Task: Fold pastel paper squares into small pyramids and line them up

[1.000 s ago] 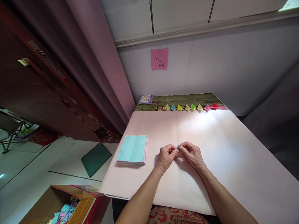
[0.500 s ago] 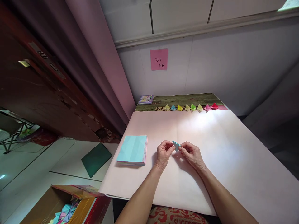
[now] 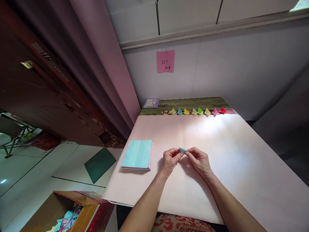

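Head view: the left hand (image 3: 170, 160) and the right hand (image 3: 198, 160) meet just above the middle of the white table cover (image 3: 229, 167), and each pinches one end of a small folded teal paper (image 3: 182, 150) between thumb and fingertips, the other fingers curled in. The piece is tiny and held only at its edges, so uneven pressure could likely crush a crease or let it slip down onto the cover; a pull from both sides might tear it. To the left of the hands lies a stack of coloured paper sheets (image 3: 137, 154), light blue on top. At the far edge a row of folded paper pieces (image 3: 198, 111) stands in a line, a printed packet (image 3: 151, 102) beside it. A pink sticky note (image 3: 165, 61) hangs on the white wall, a mauve curtain (image 3: 103, 64) falls at left, and a cardboard box (image 3: 60, 212) of paper sits on the tiled floor
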`<act>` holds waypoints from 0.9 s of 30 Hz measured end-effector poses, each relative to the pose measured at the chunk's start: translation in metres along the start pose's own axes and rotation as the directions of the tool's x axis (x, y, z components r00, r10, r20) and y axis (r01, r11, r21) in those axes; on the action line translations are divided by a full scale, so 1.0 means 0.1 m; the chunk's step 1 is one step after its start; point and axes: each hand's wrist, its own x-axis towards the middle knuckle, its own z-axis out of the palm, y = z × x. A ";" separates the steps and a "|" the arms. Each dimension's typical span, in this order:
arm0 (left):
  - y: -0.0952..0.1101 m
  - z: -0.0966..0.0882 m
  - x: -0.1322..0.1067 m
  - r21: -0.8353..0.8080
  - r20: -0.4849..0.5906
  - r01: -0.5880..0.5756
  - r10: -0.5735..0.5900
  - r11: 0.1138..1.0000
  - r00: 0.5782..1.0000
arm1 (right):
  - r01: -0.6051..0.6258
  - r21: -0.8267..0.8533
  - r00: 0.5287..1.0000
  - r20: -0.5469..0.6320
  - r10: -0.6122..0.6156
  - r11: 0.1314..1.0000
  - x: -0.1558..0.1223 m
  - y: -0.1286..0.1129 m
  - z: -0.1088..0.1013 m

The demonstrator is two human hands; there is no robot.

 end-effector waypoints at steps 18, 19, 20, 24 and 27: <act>0.04 -0.02 -0.01 -0.019 0.110 0.029 -0.026 0.999 0.994 | -0.110 0.237 0.977 0.206 0.061 0.965 0.02 -0.13 -0.03; 0.02 -0.02 -0.01 -0.017 0.093 0.030 -0.028 0.999 0.995 | -0.118 0.240 0.978 0.195 0.071 0.964 0.02 -0.13 -0.03; 0.01 -0.02 0.00 -0.017 0.071 0.028 -0.026 0.999 0.997 | -0.129 0.244 0.979 0.187 0.084 0.961 0.01 -0.12 -0.03; -0.03 -0.03 0.02 -0.055 0.011 0.014 -0.014 0.998 1.000 | -0.155 0.260 0.979 0.167 0.114 0.953 0.01 -0.07 0.00; -0.04 -0.02 0.03 -0.085 0.007 0.032 -0.032 0.996 0.999 | -0.162 0.280 0.979 0.167 0.118 0.946 0.01 -0.03 0.01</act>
